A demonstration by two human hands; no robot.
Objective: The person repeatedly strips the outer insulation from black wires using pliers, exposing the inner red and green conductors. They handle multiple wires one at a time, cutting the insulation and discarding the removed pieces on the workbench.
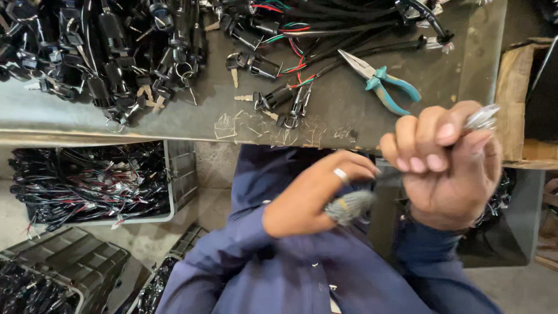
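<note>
Your right hand is curled into a fist, its fingers closed tight on a small shiny piece that juts out just past the fingertips, probably so the end stays free to work on. Your left hand has its fingers bent narrow, thumb tucked under; a grey cloth-like wrap covers one fingertip, likely as protection. Whether the left hand touches the shiny piece cannot be told. Beyond your fingers, on the bench, lie teal-handled pliers and heaps of black wired switches with keys.
</note>
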